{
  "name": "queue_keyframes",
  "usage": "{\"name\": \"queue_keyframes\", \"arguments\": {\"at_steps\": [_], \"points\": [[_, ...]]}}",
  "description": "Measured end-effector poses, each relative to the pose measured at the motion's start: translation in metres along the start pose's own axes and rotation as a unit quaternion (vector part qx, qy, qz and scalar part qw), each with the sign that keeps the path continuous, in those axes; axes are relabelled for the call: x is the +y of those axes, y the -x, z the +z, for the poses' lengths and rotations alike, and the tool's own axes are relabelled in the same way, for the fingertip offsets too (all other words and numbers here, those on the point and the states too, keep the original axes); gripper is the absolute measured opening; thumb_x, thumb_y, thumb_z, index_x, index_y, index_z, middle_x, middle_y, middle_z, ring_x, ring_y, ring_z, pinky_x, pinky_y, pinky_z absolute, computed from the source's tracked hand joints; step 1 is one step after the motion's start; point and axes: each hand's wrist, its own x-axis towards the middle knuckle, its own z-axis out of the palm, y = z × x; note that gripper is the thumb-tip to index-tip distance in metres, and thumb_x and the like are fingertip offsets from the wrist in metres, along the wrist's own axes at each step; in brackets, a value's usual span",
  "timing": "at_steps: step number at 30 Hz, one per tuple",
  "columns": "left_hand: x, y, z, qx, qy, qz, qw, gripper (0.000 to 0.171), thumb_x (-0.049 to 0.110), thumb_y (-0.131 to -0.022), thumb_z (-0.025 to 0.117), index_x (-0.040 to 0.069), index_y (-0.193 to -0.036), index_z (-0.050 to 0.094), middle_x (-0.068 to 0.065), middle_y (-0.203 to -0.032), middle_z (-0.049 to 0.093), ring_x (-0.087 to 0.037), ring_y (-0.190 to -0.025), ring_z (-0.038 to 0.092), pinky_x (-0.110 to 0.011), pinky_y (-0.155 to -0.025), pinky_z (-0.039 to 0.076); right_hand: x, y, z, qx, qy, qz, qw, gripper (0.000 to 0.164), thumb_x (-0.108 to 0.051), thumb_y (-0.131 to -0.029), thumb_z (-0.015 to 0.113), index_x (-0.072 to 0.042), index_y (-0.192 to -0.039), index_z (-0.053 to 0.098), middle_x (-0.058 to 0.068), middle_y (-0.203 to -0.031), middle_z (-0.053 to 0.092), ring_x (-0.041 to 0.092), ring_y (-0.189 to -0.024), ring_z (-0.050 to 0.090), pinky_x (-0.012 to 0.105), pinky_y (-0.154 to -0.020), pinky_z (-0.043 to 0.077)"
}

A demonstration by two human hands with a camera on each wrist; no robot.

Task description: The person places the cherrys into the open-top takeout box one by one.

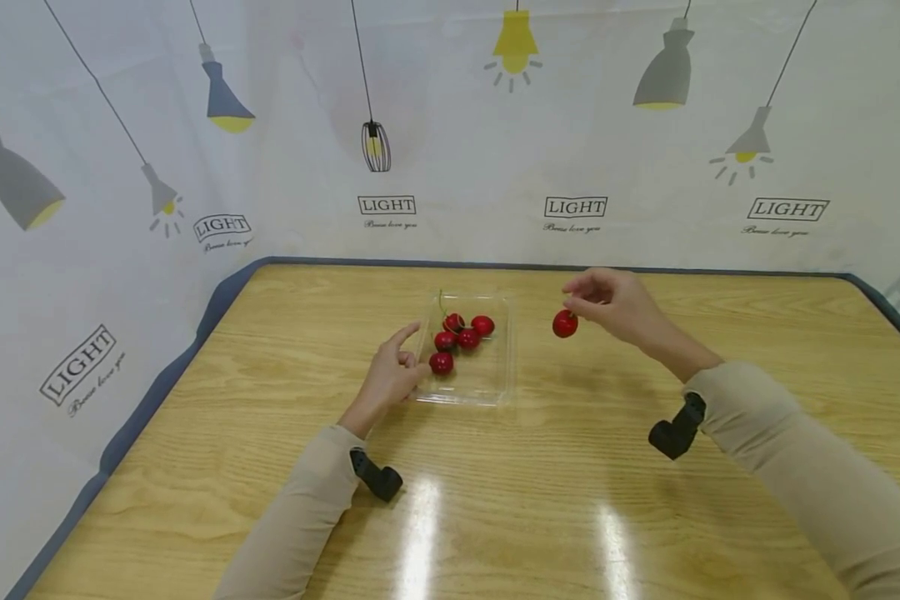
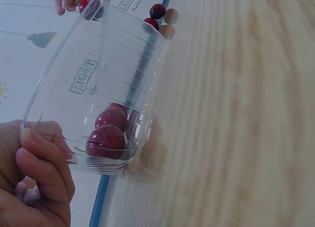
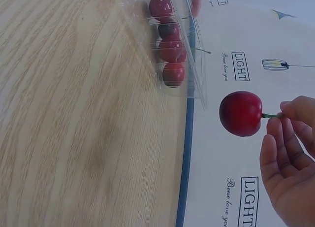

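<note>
A clear plastic box (image 1: 495, 387) sits on the table with several red cherries (image 1: 468, 338) inside, mostly toward its left and back. At least one of these has a green stem sticking up. My left hand (image 1: 392, 372) grips the box's left side by the rim, its thumb (image 2: 34, 138) showing there in the left wrist view. To the right of the box, my right hand (image 1: 615, 307) is raised above the table. Its thumb and fingertips pinch a single cherry (image 3: 241, 113) by the green stem, and the fruit hangs free.
In the left wrist view, two dark cherries (image 2: 157, 11) show past the box's far end; the head view does not show them. The wooden table (image 1: 495, 475) ends at a white curtain (image 1: 465, 150) printed with lamps. Black cameras (image 1: 377, 477) are strapped at both wrists.
</note>
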Motion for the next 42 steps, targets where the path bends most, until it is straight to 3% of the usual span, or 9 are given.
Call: {"name": "queue_keyframes", "arguments": {"at_steps": [42], "points": [[-0.002, 0.000, 0.000, 0.000, 0.000, 0.005, 1.0000, 0.066, -0.001, -0.077, 0.054, 0.012, -0.138, 0.031, 0.001, -0.052, 0.036, -0.009, -0.036, 0.031, -0.022, -0.035, 0.027, -0.020, -0.035, 0.052, -0.042, -0.026, -0.011, 0.999, 0.019, -0.010, -0.083, 0.060, 0.003, -0.097, 0.060, 0.010, -0.082, 0.059, 0.016, -0.071, 0.054, 0.022, -0.058, 0.042]]}}
